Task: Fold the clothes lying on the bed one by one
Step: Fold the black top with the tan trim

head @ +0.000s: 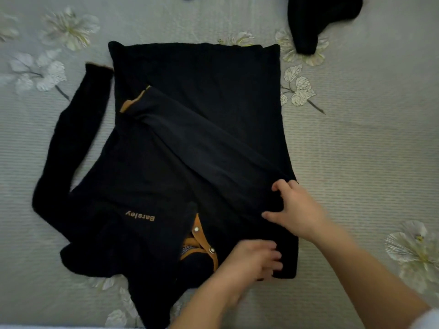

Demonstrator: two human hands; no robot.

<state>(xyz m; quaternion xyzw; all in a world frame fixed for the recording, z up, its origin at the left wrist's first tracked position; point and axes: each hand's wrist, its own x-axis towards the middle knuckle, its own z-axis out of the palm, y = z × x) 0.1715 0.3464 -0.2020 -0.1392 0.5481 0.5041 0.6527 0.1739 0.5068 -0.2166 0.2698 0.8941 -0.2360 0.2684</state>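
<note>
1. A black sweater (pixel 202 110) lies flat on the bed cover (pixel 356 162), its orange-lined collar (pixel 199 243) towards the person and its hem at the far side.
2. One sleeve (pixel 204 148) is folded slantwise across the body of the sweater, with its orange-trimmed cuff (pixel 135 100) ending near the sweater's left edge.
3. The other sleeve (pixel 71 138) lies spread out on the cover to the left, bent at the elbow.
4. The right hand (pixel 297 207) rests on the folded shoulder at the sweater's right edge, thumb and fingers spread wide and curled into the fabric, holding it.
5. The left hand (pixel 254 260) is on the sweater just right of the collar, close below the right hand. Its fingers are bent, but they are blurred, so I cannot tell whether they grip the fabric.
6. Gold lettering (pixel 140 216) sits on the chest, left of the collar, and two pale buttons (pixel 196 229) show on the orange strip.
7. Another dark garment (pixel 318 20) lies at the far right of the bed, well apart from the sweater.
8. The cover is pale with a white flower print.
</note>
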